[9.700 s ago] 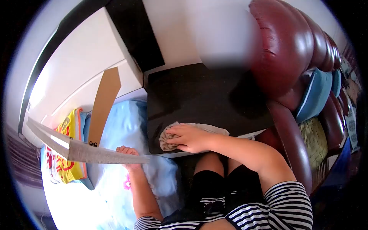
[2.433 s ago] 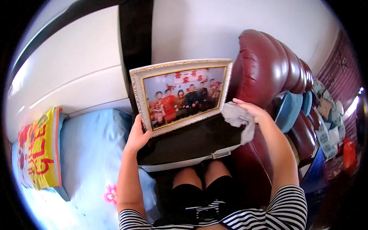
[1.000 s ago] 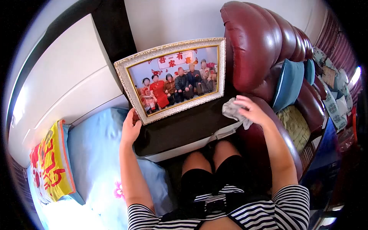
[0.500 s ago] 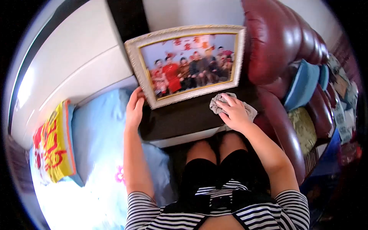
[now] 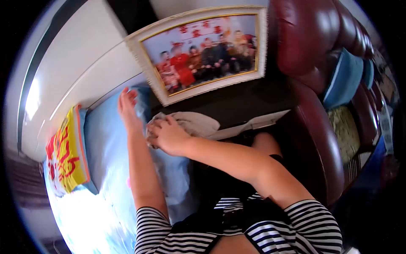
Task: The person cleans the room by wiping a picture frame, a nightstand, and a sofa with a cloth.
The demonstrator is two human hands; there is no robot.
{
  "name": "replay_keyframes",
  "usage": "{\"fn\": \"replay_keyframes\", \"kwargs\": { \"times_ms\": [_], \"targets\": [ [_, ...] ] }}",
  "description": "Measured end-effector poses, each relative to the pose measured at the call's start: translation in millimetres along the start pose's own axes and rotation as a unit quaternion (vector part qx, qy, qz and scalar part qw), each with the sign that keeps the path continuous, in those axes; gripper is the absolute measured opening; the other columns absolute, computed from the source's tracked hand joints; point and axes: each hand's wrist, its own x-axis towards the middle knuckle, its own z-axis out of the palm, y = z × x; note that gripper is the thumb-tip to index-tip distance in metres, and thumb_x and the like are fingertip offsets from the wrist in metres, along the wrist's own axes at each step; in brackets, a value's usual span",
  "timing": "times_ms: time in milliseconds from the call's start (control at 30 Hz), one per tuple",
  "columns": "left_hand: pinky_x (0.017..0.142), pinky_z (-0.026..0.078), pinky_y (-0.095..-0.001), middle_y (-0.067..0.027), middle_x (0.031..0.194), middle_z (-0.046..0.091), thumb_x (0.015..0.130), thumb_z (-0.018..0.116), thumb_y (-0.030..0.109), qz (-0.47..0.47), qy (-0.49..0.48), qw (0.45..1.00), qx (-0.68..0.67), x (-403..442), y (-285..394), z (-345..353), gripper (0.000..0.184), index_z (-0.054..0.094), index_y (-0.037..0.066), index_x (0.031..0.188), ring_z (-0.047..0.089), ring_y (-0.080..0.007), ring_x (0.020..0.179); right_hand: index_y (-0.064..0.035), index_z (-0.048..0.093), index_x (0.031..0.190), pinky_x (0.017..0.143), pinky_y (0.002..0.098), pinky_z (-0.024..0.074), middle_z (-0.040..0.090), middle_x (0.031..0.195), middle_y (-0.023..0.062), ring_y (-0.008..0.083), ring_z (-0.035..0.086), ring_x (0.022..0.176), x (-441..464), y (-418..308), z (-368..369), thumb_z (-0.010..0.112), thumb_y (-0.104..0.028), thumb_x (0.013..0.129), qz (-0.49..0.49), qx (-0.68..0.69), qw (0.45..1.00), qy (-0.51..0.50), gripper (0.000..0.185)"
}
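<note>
Left of the framed photograph (image 5: 198,57) standing on a dark table (image 5: 249,101), a left hand (image 5: 128,108) hangs above the blue bed (image 5: 105,127), fingers loosely parted, seemingly holding nothing. Before the photograph's left end, the right hand (image 5: 167,134) clasps a bunched pale cloth (image 5: 198,122); right of the photograph sits a maroon sofa (image 5: 317,139). With the photograph already set up, the cloth work appears unfinished, though how much is left cannot be told.

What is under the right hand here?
A beige cloth lies under the right hand, at the dark tabletop's near left corner; whatever the cloth covers cannot be seen.
</note>
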Motion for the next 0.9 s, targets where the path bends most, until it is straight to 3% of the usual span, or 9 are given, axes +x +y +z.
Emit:
{"fn": "replay_keyframes", "kwargs": {
  "times_ms": [133, 367, 433, 633, 733, 767, 833, 867, 900],
  "targets": [
    [0.08, 0.04, -0.027, -0.0043, 0.103, 0.061, 0.094, 0.047, 0.029, 0.032, 0.02, 0.999, 0.025, -6.7, -2.8, -14.0, 0.033, 0.055, 0.006, 0.115, 0.055, -0.0118, 0.095, -0.0258, 0.063, 0.105, 0.093, 0.0458, 0.0388, 0.048, 0.125, 0.0063, 0.0256, 0.048, 0.111, -27.9, 15.2, -21.9, 0.049, -0.02, 0.081, -0.042, 0.029, 0.998, 0.028, 0.028],
    [0.086, 0.04, -0.0283, -0.005, 0.11, 0.058, 0.093, 0.048, 0.016, -0.008, -0.02, 0.99, 0.139, -43.6, -15.8, -25.0, 0.027, 0.054, 0.004, 0.117, 0.053, -0.0138, 0.101, -0.0288, 0.061, 0.109, 0.091, 0.0418, 0.042, 0.049, 0.123, 0.0046, 0.0237, 0.053, 0.105, -129.2, 82.1, -96.5, 0.051, -0.018, 0.078, 0.035, -0.073, 0.996, 0.027, 0.034],
    [0.087, 0.04, -0.0277, -0.0056, 0.109, 0.058, 0.093, 0.049, 0.013, 0.02, -0.054, 0.987, 0.15, -54.6, -26.2, -32.0, 0.026, 0.054, 0.002, 0.116, 0.053, -0.0137, 0.101, -0.0315, 0.058, 0.113, 0.094, 0.0449, 0.0411, 0.047, 0.126, 0.0039, 0.026, 0.05, 0.113, -162.9, 102.7, -125.3, 0.048, -0.015, 0.084, 0.079, -0.075, 0.994, -0.017, 0.035],
    [0.086, 0.041, -0.0258, -0.0076, 0.107, 0.058, 0.09, 0.049, 0.004, 0.085, -0.096, 0.972, 0.197, -107.9, -8.8, -8.1, 0.022, 0.055, -0.002, 0.11, 0.053, -0.0138, 0.098, -0.0306, 0.058, 0.117, 0.091, 0.0429, 0.044, 0.047, 0.128, 0.0057, 0.0281, 0.051, 0.11, -273.5, 165.3, -198.2, 0.055, -0.008, 0.078, 0.281, -0.282, 0.917, -0.018, 0.045],
    [0.084, 0.042, -0.0261, -0.0086, 0.105, 0.059, 0.088, 0.05, 0.001, 0.114, -0.123, 0.952, 0.256, -119.2, -6.6, -3.1, 0.02, 0.057, -0.001, 0.107, 0.054, -0.0156, 0.097, -0.0267, 0.056, 0.122, 0.094, 0.0379, 0.043, 0.044, 0.134, 0.0092, 0.0322, 0.049, 0.113, -303.5, 174.5, -232.3, 0.062, -0.002, 0.072, 0.411, -0.229, 0.882, -0.027, 0.056],
    [0.083, 0.042, -0.0264, -0.0093, 0.104, 0.059, 0.087, 0.05, 0.0, 0.136, -0.14, 0.936, 0.291, -122.1, -7.5, -1.7, 0.02, 0.059, 0.0, 0.105, 0.055, -0.0168, 0.096, -0.0267, 0.056, 0.122, 0.094, 0.0379, 0.043, 0.044, 0.134, 0.0092, 0.0322, 0.049, 0.113, -304.6, 175.6, -237.2, 0.062, -0.002, 0.072, 0.411, -0.23, 0.882, -0.027, 0.056],
    [0.082, 0.042, -0.0269, -0.01, 0.104, 0.059, 0.085, 0.051, 0.0, 0.155, -0.146, 0.929, 0.303, -125.2, -9.1, 5.3, 0.019, 0.059, 0.0, 0.103, 0.055, -0.0182, 0.096, -0.0211, 0.055, 0.123, 0.095, 0.0389, 0.0423, 0.044, 0.133, 0.0128, 0.035, 0.047, 0.115, -304.1, 176.9, -241.7, 0.062, -0.004, 0.074, 0.45, -0.149, 0.858, 0.197, 0.053],
    [0.082, 0.043, -0.0275, -0.0106, 0.103, 0.059, 0.084, 0.052, 0.0, 0.174, -0.15, 0.921, 0.315, -127.3, -9.5, 9.7, 0.019, 0.06, 0.001, 0.101, 0.055, -0.0197, 0.096, -0.0149, 0.054, 0.123, 0.097, 0.0412, 0.0405, 0.043, 0.132, 0.0163, 0.0381, 0.046, 0.115, -292.0, 169.9, -244.5, 0.062, -0.005, 0.074, 0.446, -0.126, 0.85, 0.251, 0.05],
    [0.082, 0.043, -0.0275, -0.0106, 0.103, 0.059, 0.084, 0.052, 0.0, 0.172, -0.152, 0.92, 0.317, -129.7, -9.1, 15.1, 0.019, 0.06, 0.001, 0.101, 0.055, -0.0197, 0.096, -0.0149, 0.054, 0.123, 0.097, 0.0412, 0.0405, 0.043, 0.132, 0.0163, 0.0381, 0.046, 0.115, -283.6, 167.9, -238.6, 0.062, -0.005, 0.074, 0.449, -0.123, 0.849, 0.249, 0.05]
  ]
}}
